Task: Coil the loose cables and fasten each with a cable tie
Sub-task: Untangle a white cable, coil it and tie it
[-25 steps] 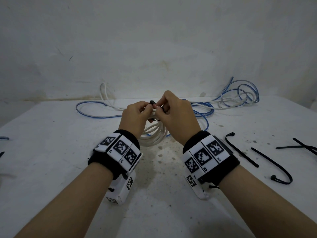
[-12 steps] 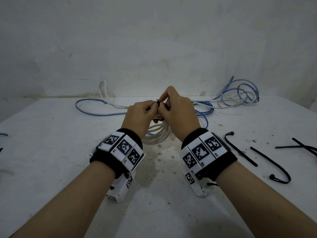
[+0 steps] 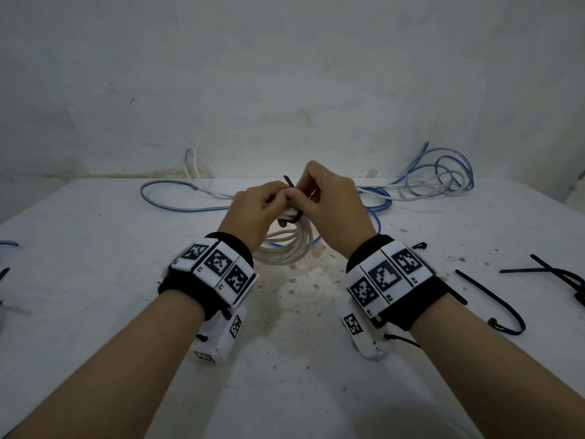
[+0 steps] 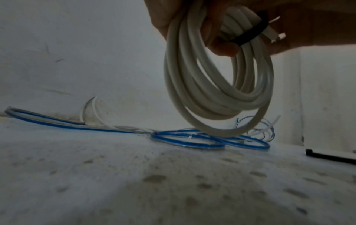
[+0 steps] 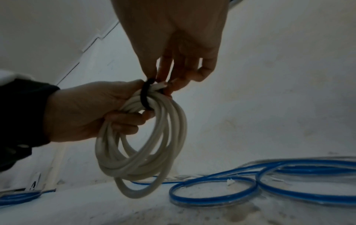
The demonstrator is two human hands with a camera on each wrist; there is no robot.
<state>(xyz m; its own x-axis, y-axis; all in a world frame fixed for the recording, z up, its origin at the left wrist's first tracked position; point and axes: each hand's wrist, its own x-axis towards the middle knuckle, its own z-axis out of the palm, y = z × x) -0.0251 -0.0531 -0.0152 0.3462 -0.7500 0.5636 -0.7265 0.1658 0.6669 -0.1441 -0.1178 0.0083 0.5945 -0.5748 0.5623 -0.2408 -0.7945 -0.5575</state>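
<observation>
Above speckled table (image 3: 95, 280): round white coil (image 5: 142, 152), black tie (image 5: 144, 97) looped

The cable tie (image 3: 289, 184) head and its fastening point are concealed behind the right hand (image 3: 329, 204) fingers.

You're getting open table (image 3: 285, 359) in front of the wrists; blue cable (image 3: 177, 206) loops are blocking behind the hands, loose cable ties (image 3: 493, 299) are cluttering your right.
</observation>
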